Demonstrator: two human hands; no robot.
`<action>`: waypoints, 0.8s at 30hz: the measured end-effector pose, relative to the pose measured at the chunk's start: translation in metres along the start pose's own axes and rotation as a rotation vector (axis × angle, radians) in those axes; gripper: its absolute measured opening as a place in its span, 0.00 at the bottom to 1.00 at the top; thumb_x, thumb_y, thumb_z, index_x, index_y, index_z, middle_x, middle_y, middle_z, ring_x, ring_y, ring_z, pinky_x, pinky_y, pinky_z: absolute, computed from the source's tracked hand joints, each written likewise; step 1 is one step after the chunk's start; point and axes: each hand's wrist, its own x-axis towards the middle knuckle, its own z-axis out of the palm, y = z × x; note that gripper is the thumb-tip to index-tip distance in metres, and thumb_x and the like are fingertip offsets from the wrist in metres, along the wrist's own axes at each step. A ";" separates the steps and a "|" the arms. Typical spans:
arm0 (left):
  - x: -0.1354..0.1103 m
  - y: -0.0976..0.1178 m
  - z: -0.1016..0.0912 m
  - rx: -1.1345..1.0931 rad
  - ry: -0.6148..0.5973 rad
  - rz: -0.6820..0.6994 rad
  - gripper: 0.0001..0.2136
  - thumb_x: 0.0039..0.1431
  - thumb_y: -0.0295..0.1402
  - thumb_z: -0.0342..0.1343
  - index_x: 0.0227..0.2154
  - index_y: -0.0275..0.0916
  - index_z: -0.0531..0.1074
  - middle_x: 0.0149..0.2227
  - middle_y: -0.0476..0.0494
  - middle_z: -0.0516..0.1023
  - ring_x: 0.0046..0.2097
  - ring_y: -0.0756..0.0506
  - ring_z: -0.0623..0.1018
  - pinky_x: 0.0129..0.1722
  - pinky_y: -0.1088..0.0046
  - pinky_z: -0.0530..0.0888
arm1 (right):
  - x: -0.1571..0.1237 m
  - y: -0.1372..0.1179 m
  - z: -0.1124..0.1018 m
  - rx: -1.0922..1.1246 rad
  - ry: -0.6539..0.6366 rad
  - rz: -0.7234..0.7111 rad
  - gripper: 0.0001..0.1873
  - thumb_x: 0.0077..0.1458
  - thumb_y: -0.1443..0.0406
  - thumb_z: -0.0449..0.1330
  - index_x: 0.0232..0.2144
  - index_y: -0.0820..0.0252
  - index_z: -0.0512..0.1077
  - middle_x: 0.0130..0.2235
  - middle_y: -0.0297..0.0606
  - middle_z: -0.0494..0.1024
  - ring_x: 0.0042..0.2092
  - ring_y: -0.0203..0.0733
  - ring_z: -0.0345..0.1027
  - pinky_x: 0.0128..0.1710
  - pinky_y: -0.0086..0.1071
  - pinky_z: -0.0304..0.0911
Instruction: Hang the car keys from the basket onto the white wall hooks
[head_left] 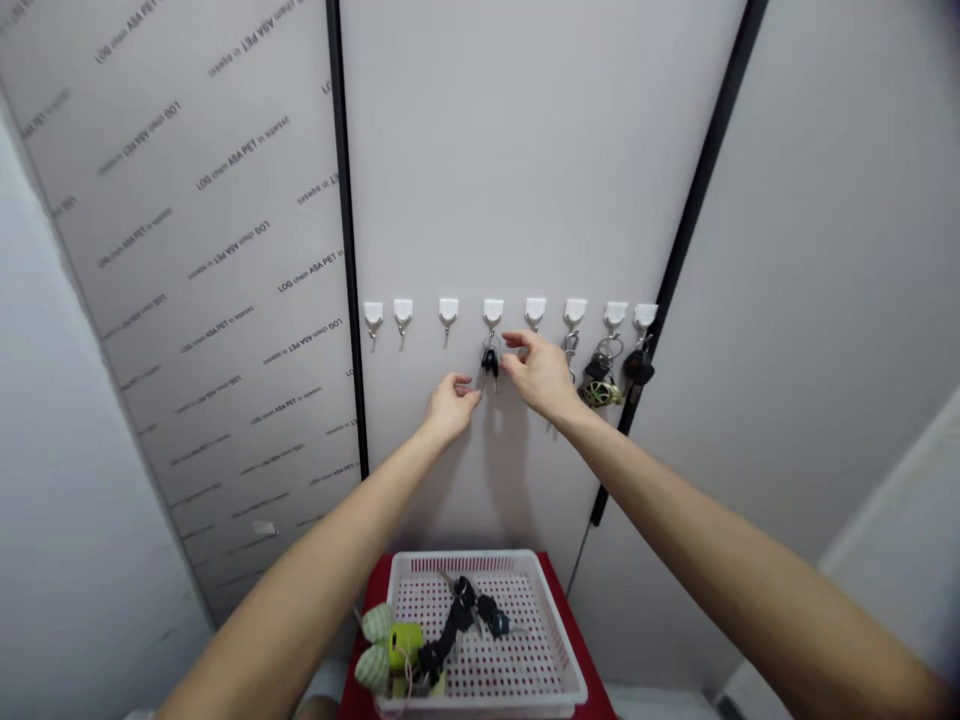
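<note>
A bunch of keys with black heads hangs by its ring from a white hook near the middle of the row. Just left of the keys is my left hand, thumb and fingers apart, its tips close to a hanging key blade; I cannot tell whether they touch. My right hand is on the other side, thumb and index finger spread beside the ring and key heads. It partly covers the neighbouring hook and whatever hangs there.
More white hooks line the panel. On the right hang a metal clip, keys with a gold-coloured charm and a dark key fob. Below, a white basket on a red stool holds keys and a green plush charm.
</note>
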 end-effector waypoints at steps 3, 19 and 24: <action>-0.034 -0.034 -0.004 -0.001 -0.116 -0.017 0.11 0.42 0.29 0.47 0.32 0.33 0.61 0.27 0.45 0.68 0.27 0.53 0.68 0.28 0.77 0.64 | -0.047 0.013 -0.003 -0.051 -0.037 -0.069 0.13 0.40 0.70 0.48 0.33 0.62 0.64 0.32 0.37 0.67 0.26 0.30 0.61 0.30 0.27 0.57; -0.146 -0.151 -0.005 0.732 -0.548 -0.099 0.12 0.40 0.31 0.48 0.32 0.40 0.65 0.31 0.44 0.71 0.34 0.46 0.69 0.32 0.74 0.61 | -0.229 0.075 0.080 -0.275 -0.952 0.016 0.22 0.36 0.65 0.53 0.39 0.57 0.61 0.37 0.40 0.65 0.40 0.41 0.56 0.38 0.31 0.50; -0.149 -0.150 -0.005 0.800 -0.576 -0.072 0.12 0.40 0.31 0.47 0.32 0.41 0.64 0.33 0.42 0.70 0.36 0.44 0.68 0.32 0.72 0.62 | -0.224 0.079 0.082 -0.270 -1.025 0.014 0.12 0.37 0.71 0.48 0.28 0.60 0.66 0.28 0.38 0.69 0.31 0.37 0.60 0.29 0.27 0.51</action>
